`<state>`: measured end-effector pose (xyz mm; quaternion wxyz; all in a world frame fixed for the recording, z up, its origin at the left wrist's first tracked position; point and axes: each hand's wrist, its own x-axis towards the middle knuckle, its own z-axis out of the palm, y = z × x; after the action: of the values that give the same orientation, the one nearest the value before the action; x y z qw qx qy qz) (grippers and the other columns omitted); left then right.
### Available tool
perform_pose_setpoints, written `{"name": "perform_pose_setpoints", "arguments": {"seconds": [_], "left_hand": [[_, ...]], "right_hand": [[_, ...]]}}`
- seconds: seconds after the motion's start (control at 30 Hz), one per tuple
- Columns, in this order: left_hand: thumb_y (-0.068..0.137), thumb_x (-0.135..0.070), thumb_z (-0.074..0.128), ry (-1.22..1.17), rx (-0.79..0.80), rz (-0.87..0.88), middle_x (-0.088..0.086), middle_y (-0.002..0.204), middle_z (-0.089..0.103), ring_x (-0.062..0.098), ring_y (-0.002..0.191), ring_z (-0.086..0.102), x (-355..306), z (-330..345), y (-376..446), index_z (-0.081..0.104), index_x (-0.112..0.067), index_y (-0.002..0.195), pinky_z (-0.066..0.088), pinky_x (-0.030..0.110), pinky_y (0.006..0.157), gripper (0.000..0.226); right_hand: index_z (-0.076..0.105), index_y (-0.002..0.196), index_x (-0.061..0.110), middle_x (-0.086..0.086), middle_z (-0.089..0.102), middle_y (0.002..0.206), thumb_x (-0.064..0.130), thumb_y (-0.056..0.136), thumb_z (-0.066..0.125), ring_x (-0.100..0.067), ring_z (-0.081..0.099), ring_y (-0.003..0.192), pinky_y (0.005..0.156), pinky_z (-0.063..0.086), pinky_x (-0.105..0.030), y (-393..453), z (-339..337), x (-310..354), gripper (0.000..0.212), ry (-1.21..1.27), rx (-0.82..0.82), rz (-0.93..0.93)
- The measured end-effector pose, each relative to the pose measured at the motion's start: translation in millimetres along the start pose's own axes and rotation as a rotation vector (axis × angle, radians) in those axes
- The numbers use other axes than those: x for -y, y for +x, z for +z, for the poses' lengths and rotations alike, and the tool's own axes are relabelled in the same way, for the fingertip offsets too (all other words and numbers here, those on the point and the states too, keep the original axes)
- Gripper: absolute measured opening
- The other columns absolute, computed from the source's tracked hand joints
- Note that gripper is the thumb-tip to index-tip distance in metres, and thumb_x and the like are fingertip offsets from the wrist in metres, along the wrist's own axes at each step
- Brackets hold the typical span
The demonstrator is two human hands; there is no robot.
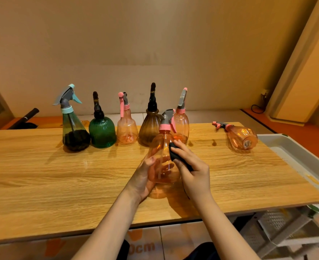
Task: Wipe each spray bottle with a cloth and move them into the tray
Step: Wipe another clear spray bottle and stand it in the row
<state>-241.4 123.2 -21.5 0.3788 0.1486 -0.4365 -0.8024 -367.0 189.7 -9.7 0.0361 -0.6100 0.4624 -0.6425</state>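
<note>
Wooden table [61, 175], beige wall [136, 34], black cable [256, 107]

Tray [278, 140] cut off by right edge, its near end blurred along with the crate-like stuff under it. Cloth [174, 153] mostly hidden under right hand [192, 171] fingers [181, 147]; held orange bottle [163, 162] base hidden behind left hand [143, 177]. Rear orange bottle [181, 121] partly blocked by held one; counter [42, 175] left end cut off.
</note>
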Motion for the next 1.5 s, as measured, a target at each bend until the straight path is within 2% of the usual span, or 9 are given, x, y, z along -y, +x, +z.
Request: {"name": "perform_pose_setpoints", "arguments": {"seconds": [0.1, 0.3, 0.47, 0.63, 0.77, 0.9, 1.07, 1.3, 1.5], "left_hand": [[0.046, -0.049, 0.090, 0.058, 0.010, -0.013, 0.011, 0.111, 0.070, 0.026, 0.101, 0.068, 1, 2, -1, 0.051, -0.017, 0.129, 0.057, 0.040, 0.078, 0.098], [0.043, -0.048, 0.091, 0.051, 0.022, -0.026, 0.010, 0.108, 0.071, 0.024, 0.098, 0.068, 1, 2, 0, 0.051, -0.016, 0.129, 0.058, 0.039, 0.078, 0.101], [0.039, -0.045, 0.093, 0.005, 0.014, -0.031, 0.011, 0.104, 0.072, 0.023, 0.094, 0.070, 0, 3, -2, 0.054, -0.013, 0.124, 0.058, 0.037, 0.073, 0.099], [0.037, -0.047, 0.093, 0.017, 0.004, -0.018, 0.009, 0.101, 0.073, 0.022, 0.092, 0.071, 0, 3, -2, 0.056, -0.014, 0.121, 0.058, 0.035, 0.070, 0.098], [0.038, -0.045, 0.093, 0.005, -0.034, -0.024, 0.011, 0.103, 0.072, 0.023, 0.092, 0.070, 3, -2, 1, 0.057, -0.011, 0.123, 0.058, 0.036, 0.073, 0.098], [0.041, -0.044, 0.092, -0.077, -0.064, -0.002, 0.015, 0.106, 0.069, 0.026, 0.092, 0.068, 3, -10, 5, 0.069, -0.013, 0.112, 0.059, 0.039, 0.073, 0.081], [0.037, -0.044, 0.093, -0.108, -0.180, 0.000, 0.018, 0.112, 0.066, 0.029, 0.096, 0.066, 5, -17, 10, 0.061, -0.009, 0.119, 0.056, 0.042, 0.079, 0.095], [0.037, -0.044, 0.092, -0.163, -0.178, 0.000, 0.017, 0.110, 0.067, 0.028, 0.094, 0.065, 5, -18, 11, 0.062, -0.010, 0.117, 0.056, 0.039, 0.074, 0.092], [0.038, -0.047, 0.092, -0.212, -0.189, -0.012, 0.016, 0.108, 0.068, 0.027, 0.092, 0.067, 4, -18, 8, 0.061, -0.009, 0.120, 0.057, 0.038, 0.073, 0.096]], "right_hand": [[0.060, 0.116, 0.017, 0.013, 0.056, 0.123, 0.015, 0.083, 0.056, -0.007, 0.051, 0.121, 0.101, 0.040, -0.023, 10, -5, 2, 0.033, 0.009, -0.007, 0.012], [0.060, 0.116, 0.016, 0.010, 0.057, 0.123, 0.017, 0.084, 0.055, -0.008, 0.051, 0.122, 0.102, 0.040, -0.026, 11, -7, 2, 0.033, 0.020, 0.009, 0.022], [0.062, 0.113, 0.018, 0.009, 0.060, 0.122, 0.004, 0.083, 0.058, -0.009, 0.053, 0.120, 0.101, 0.043, -0.030, 7, -6, -3, 0.034, 0.103, -0.027, 0.116], [0.062, 0.110, 0.027, 0.008, 0.060, 0.122, 0.004, 0.083, 0.056, -0.010, 0.053, 0.120, 0.100, 0.044, -0.034, 7, -3, -2, 0.036, 0.137, -0.047, 0.152], [0.061, 0.112, 0.027, 0.009, 0.059, 0.123, 0.006, 0.082, 0.057, -0.006, 0.051, 0.121, 0.101, 0.041, -0.025, 2, -3, -2, 0.037, 0.124, -0.053, 0.169], [0.063, 0.112, 0.022, 0.010, 0.059, 0.122, 0.002, 0.081, 0.058, -0.006, 0.052, 0.120, 0.099, 0.041, -0.020, -11, 9, 0, 0.037, 0.130, -0.054, 0.163], [0.062, 0.113, 0.018, 0.025, 0.057, 0.122, 0.003, 0.082, 0.058, -0.005, 0.051, 0.120, 0.098, 0.040, -0.018, -31, 21, -6, 0.035, 0.166, -0.116, 0.203], [0.059, 0.116, 0.010, 0.005, 0.056, 0.125, -0.005, 0.080, 0.058, -0.002, 0.050, 0.120, 0.097, 0.039, -0.014, -30, 22, -6, 0.039, 0.096, -0.095, 0.140], [0.059, 0.117, 0.009, 0.004, 0.056, 0.126, 0.011, 0.083, 0.058, -0.008, 0.051, 0.121, 0.100, 0.040, -0.019, -32, 24, -8, 0.034, 0.072, -0.070, 0.110]]}}
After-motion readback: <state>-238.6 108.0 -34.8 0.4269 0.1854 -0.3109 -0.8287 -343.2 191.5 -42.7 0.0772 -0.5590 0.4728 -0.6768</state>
